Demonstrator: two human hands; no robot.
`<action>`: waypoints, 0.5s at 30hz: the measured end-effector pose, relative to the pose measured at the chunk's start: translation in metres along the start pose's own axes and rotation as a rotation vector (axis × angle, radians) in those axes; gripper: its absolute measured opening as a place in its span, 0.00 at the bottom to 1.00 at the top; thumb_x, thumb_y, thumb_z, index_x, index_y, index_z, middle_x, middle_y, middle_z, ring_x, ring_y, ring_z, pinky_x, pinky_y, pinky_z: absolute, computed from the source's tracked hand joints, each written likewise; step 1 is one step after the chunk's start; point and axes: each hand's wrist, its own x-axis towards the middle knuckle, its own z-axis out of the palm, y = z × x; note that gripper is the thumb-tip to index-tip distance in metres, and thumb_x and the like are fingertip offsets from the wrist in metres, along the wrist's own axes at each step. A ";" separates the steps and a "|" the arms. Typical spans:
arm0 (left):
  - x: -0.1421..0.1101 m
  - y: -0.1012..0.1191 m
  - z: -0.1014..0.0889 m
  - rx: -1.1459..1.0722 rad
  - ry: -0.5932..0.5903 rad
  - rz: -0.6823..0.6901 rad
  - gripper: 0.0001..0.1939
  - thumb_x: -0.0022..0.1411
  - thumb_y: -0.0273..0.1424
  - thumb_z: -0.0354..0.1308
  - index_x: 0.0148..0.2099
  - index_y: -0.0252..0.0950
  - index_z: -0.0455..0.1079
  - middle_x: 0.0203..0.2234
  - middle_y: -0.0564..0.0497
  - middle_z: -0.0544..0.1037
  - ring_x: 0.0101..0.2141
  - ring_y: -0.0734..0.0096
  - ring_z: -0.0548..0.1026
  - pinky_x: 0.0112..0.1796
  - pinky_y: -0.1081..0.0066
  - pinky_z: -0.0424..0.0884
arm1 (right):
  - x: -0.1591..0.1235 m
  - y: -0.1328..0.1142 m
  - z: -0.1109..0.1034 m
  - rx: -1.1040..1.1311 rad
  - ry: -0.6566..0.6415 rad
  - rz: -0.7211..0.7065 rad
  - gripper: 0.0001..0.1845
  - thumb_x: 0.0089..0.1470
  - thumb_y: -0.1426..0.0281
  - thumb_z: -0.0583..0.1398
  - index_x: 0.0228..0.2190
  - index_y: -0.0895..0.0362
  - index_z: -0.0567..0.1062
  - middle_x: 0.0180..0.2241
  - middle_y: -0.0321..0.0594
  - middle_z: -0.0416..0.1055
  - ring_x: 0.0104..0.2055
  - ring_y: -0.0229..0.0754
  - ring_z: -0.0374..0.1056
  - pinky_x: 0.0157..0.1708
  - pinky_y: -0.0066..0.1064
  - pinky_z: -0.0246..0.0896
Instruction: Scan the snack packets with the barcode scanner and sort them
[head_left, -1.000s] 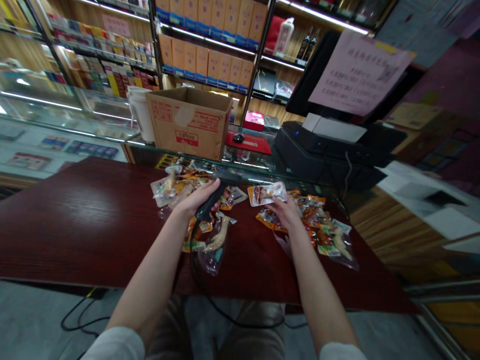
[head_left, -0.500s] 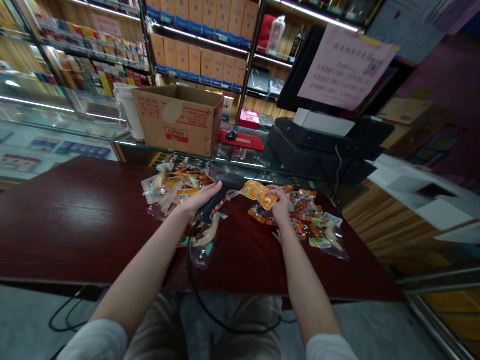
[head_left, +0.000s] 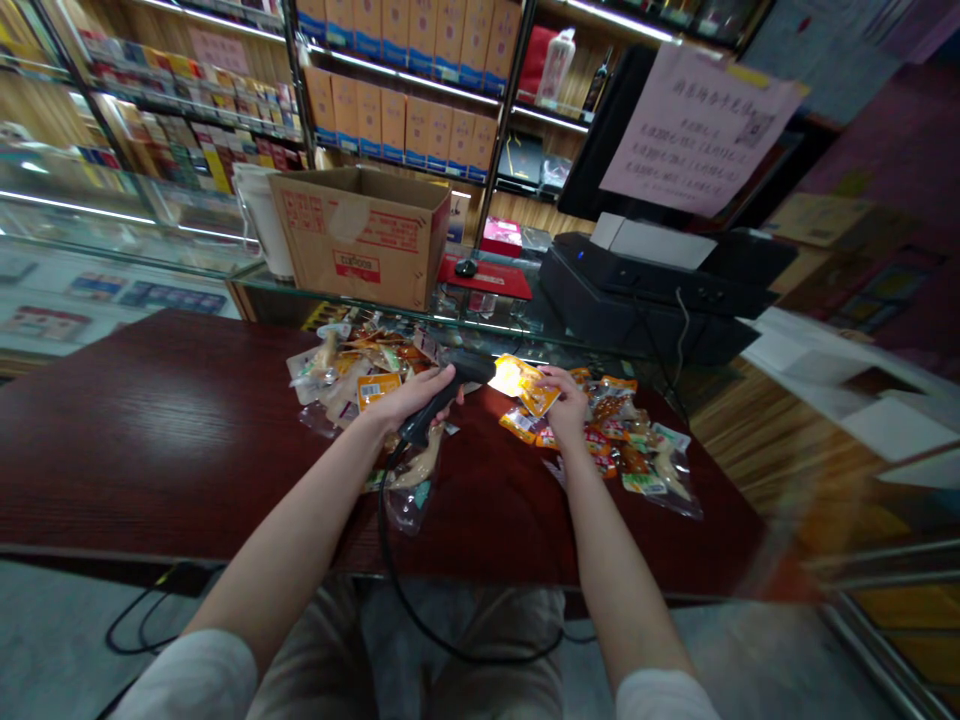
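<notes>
A black corded barcode scanner (head_left: 433,412) is gripped in my left hand (head_left: 417,396), its head pointing right. Bright light from it falls on an orange snack packet (head_left: 541,398), which my right hand (head_left: 568,405) pinches by its right end. The packet is tilted and held just off the scanner's head, above the table. Under and beyond my left hand lies a pile of packaged snacks (head_left: 343,390), some in clear plastic. Another pile of snack packets (head_left: 611,430), orange, red and clear, spreads beneath and right of my right hand.
The dark red table (head_left: 187,430) carries both piles. Behind it, a cardboard box (head_left: 360,245), a mouse (head_left: 465,268) and a black printer-like machine (head_left: 637,290) stand on a glass counter. The scanner's cable (head_left: 420,622) loops over the table's front edge.
The scanner's light has come on and shines on the orange packet. My hands keep nearly the same places, and the view has shifted slightly.
</notes>
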 end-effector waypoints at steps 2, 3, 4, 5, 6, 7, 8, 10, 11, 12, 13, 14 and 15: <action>0.001 -0.002 0.000 -0.005 -0.010 -0.011 0.30 0.54 0.58 0.60 0.34 0.31 0.69 0.21 0.52 0.70 0.16 0.81 0.63 0.16 0.78 0.62 | 0.000 -0.001 0.001 0.005 -0.001 -0.013 0.04 0.45 0.69 0.63 0.23 0.53 0.79 0.41 0.42 0.75 0.45 0.46 0.71 0.48 0.41 0.64; 0.002 -0.003 0.000 -0.005 -0.010 -0.019 0.31 0.54 0.58 0.60 0.34 0.31 0.69 0.21 0.52 0.70 0.16 0.81 0.63 0.16 0.78 0.62 | 0.000 -0.001 0.001 0.006 -0.005 -0.020 0.05 0.46 0.69 0.62 0.23 0.53 0.79 0.40 0.42 0.75 0.44 0.46 0.71 0.48 0.41 0.64; 0.002 -0.004 0.000 -0.004 -0.006 -0.024 0.31 0.53 0.58 0.61 0.34 0.31 0.70 0.21 0.52 0.71 0.16 0.81 0.64 0.16 0.78 0.62 | 0.000 -0.001 0.001 0.002 -0.008 -0.025 0.05 0.47 0.69 0.62 0.23 0.53 0.79 0.40 0.42 0.75 0.44 0.45 0.71 0.47 0.41 0.64; 0.003 -0.005 0.001 -0.005 0.003 -0.024 0.31 0.52 0.58 0.61 0.34 0.31 0.70 0.22 0.52 0.71 0.16 0.81 0.64 0.16 0.78 0.62 | 0.000 -0.001 0.000 -0.009 -0.009 -0.028 0.06 0.47 0.69 0.61 0.23 0.53 0.79 0.40 0.42 0.75 0.44 0.45 0.70 0.47 0.41 0.65; 0.003 -0.004 0.001 -0.007 0.017 -0.025 0.32 0.52 0.59 0.61 0.34 0.31 0.69 0.22 0.52 0.71 0.16 0.81 0.64 0.15 0.78 0.62 | 0.000 -0.001 0.000 -0.028 -0.007 -0.028 0.06 0.48 0.69 0.61 0.23 0.53 0.79 0.41 0.42 0.75 0.44 0.46 0.70 0.47 0.41 0.65; 0.002 -0.004 0.002 -0.011 0.032 -0.025 0.32 0.53 0.59 0.60 0.34 0.31 0.69 0.21 0.52 0.71 0.15 0.81 0.64 0.15 0.78 0.62 | 0.000 0.000 -0.001 -0.055 -0.005 -0.028 0.07 0.49 0.70 0.60 0.24 0.53 0.79 0.41 0.43 0.75 0.45 0.46 0.70 0.48 0.41 0.64; 0.002 -0.002 0.002 -0.015 0.048 -0.026 0.31 0.53 0.59 0.60 0.34 0.31 0.69 0.21 0.52 0.71 0.15 0.81 0.64 0.15 0.77 0.62 | 0.000 0.001 -0.002 -0.091 -0.005 -0.026 0.07 0.49 0.70 0.60 0.25 0.53 0.79 0.42 0.43 0.74 0.46 0.46 0.69 0.49 0.42 0.64; -0.001 0.003 0.000 -0.024 0.085 -0.022 0.30 0.54 0.57 0.60 0.35 0.31 0.69 0.22 0.51 0.72 0.16 0.80 0.65 0.15 0.77 0.62 | 0.000 0.006 -0.006 -0.193 -0.021 -0.012 0.08 0.49 0.72 0.59 0.27 0.54 0.80 0.43 0.45 0.73 0.47 0.47 0.69 0.51 0.43 0.63; -0.003 0.007 -0.001 -0.028 0.100 -0.020 0.30 0.55 0.57 0.60 0.37 0.31 0.70 0.22 0.51 0.73 0.16 0.80 0.65 0.15 0.77 0.62 | 0.000 0.010 -0.008 -0.257 -0.041 0.004 0.09 0.49 0.74 0.58 0.28 0.54 0.80 0.45 0.45 0.72 0.48 0.48 0.68 0.52 0.44 0.63; -0.005 0.011 -0.004 -0.033 0.113 -0.015 0.29 0.56 0.56 0.60 0.38 0.31 0.70 0.22 0.51 0.73 0.16 0.79 0.66 0.15 0.77 0.62 | 0.000 0.014 -0.011 -0.324 -0.071 0.026 0.11 0.48 0.75 0.57 0.28 0.54 0.80 0.46 0.46 0.72 0.49 0.48 0.68 0.54 0.45 0.62; -0.006 0.016 -0.007 -0.038 0.129 -0.002 0.29 0.58 0.55 0.59 0.41 0.31 0.70 0.22 0.51 0.73 0.16 0.79 0.66 0.15 0.77 0.63 | 0.001 0.019 -0.013 -0.386 -0.106 0.054 0.12 0.46 0.77 0.57 0.29 0.55 0.80 0.46 0.47 0.71 0.49 0.49 0.68 0.56 0.46 0.61; -0.008 0.021 -0.011 -0.040 0.151 0.014 0.28 0.59 0.54 0.58 0.43 0.31 0.70 0.21 0.51 0.73 0.16 0.78 0.66 0.15 0.77 0.63 | 0.001 0.024 -0.015 -0.439 -0.139 0.084 0.13 0.45 0.78 0.56 0.29 0.55 0.80 0.47 0.47 0.71 0.50 0.50 0.68 0.57 0.47 0.59; -0.009 0.026 -0.015 -0.040 0.176 0.035 0.28 0.60 0.53 0.58 0.46 0.31 0.70 0.22 0.51 0.74 0.16 0.77 0.66 0.15 0.76 0.63 | 0.001 0.028 -0.017 -0.477 -0.173 0.111 0.14 0.44 0.79 0.56 0.30 0.56 0.79 0.47 0.48 0.71 0.51 0.50 0.67 0.58 0.47 0.59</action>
